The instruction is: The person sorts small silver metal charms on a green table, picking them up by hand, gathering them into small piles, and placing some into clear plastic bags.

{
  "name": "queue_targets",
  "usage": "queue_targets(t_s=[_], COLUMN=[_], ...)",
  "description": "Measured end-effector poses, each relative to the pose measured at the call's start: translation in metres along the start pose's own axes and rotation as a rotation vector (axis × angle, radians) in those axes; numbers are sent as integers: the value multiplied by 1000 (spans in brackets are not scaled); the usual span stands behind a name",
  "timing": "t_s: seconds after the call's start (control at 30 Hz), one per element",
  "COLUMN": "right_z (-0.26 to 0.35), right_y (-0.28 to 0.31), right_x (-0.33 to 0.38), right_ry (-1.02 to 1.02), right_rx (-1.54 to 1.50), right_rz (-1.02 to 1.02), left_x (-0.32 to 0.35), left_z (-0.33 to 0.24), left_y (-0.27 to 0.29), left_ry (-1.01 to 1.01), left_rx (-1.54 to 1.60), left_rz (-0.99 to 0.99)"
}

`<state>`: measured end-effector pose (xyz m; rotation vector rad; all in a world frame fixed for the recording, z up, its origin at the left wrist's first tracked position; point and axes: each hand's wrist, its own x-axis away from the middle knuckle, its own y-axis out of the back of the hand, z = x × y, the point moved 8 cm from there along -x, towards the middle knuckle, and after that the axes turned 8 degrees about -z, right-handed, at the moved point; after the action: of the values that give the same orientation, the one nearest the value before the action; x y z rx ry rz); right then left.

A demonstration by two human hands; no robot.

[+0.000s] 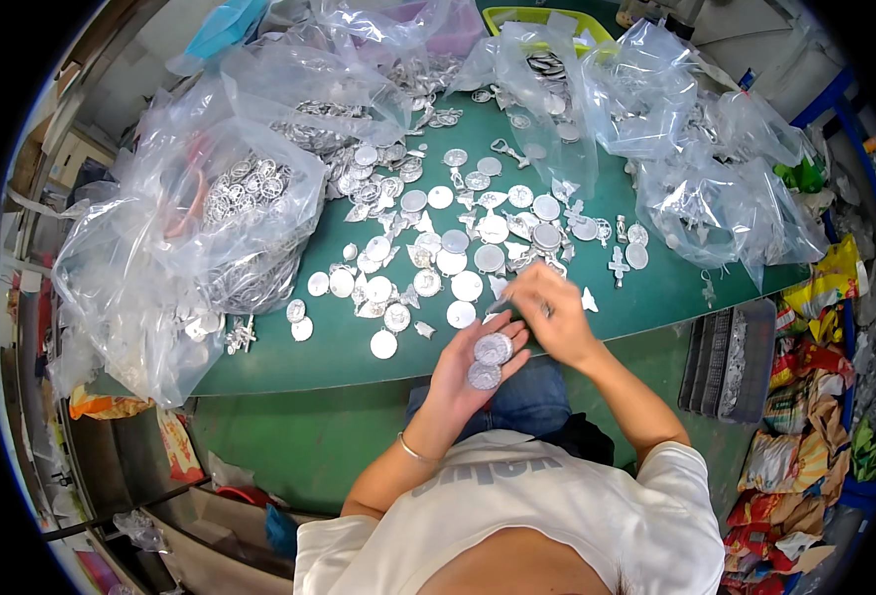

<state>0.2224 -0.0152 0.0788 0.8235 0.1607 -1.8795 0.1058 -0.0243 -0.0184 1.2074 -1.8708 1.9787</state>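
Note:
My left hand point(450, 379) is turned palm up at the table's near edge. A couple of round silver medallions point(493, 348) rest on its palm and fingers, one overlapping the other. Just right of it, my right hand point(549, 307) is closed with curled fingers; a small greyish bit shows among them, too small to name. Beyond both hands, many loose silver medallions point(467, 287) lie scattered over the green table point(359, 362), mixed with small winged or leaf-shaped pieces. A silver cross point(619, 266) lies to the right, and a bottle-opener-like piece point(509, 152) farther back.
Clear plastic bags of metal pieces point(250, 188) crowd the table's left; more bags point(696, 198) stand at the right. A yellow-green basket point(517, 15) and a purple bin point(448, 30) are at the back. On the floor at right are a dark crate point(701, 362) and colourful packages point(800, 397).

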Motion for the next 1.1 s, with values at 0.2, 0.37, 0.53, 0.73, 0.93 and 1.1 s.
queue_targets(t_s=[0.2,0.37,0.53,0.73,0.93,1.1], right_z=[32,-14,-8,36,54,69], right_y=[0,2,-6,-29,-50,-53], right_x=[8,26,35,25,23,22], right_ry=[5,-751,-485,-74,-4,109], right_rx=[59,-850,-233,246,286,256], right_rz=[132,-259,-223,-3,105,58], left_x=[-10,-10,-14,-4,-18,0], left_z=[2,17,23,17,14,-6], left_y=[-5,-23,-22,-38,-9,-10], left_ry=[-107,-38,-188,-280,-329,-301], left_rx=[-146,-60,-15,47,-58,165], left_rz=[3,125,75,-117,34,93])
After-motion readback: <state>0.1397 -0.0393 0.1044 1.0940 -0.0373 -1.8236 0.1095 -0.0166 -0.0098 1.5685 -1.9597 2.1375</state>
